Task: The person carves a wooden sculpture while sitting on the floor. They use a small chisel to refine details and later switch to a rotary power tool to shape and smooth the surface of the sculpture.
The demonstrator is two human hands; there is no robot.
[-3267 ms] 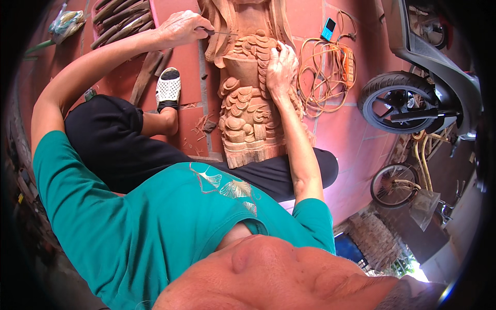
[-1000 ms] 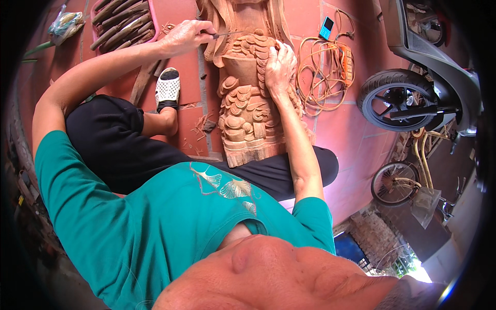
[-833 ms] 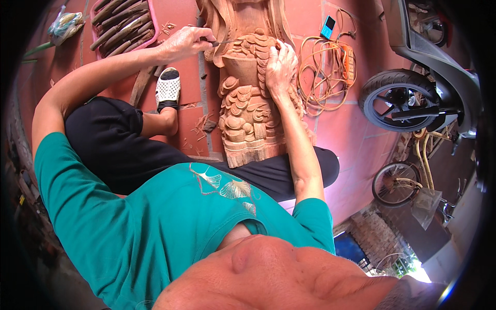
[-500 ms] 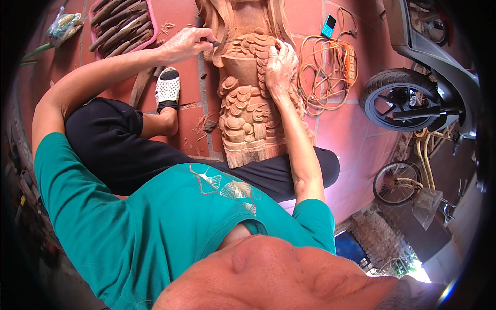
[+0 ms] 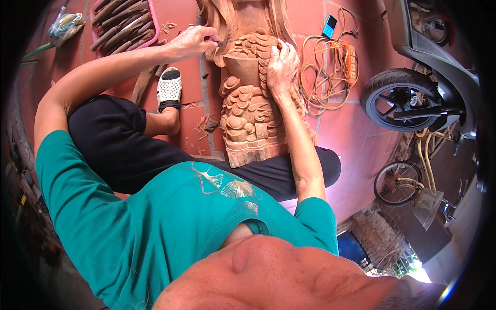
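Note:
A carved wooden piece [image 5: 248, 111] with rounded, scale-like relief lies lengthwise in front of me, its near end by my legs. My left hand [image 5: 195, 42] is closed at its left edge around a thin carving chisel [image 5: 231, 41]. The chisel's handle is mostly hidden in the fingers. Its slim metal blade points right, low over the carved relief, and I cannot tell exactly where the tip meets the wood. My right hand [image 5: 282, 68] lies on the right side of the carving, fingers bent over a ridge of overlapping scales and pressed to the wood.
A pink basket [image 5: 155, 32] of long dark tool handles stands at the far left, near a plastic bag [image 5: 66, 25]. Right of the carving lie a coiled cord [image 5: 316, 95], an orange power strip [image 5: 350, 64] and a blue phone [image 5: 329, 26]. A motorbike wheel [image 5: 369, 98] stands farther right.
The left hand has turned slightly on the chisel, so less of the handle shows. My right hand keeps its place on the carving. The whole view has shifted very slightly.

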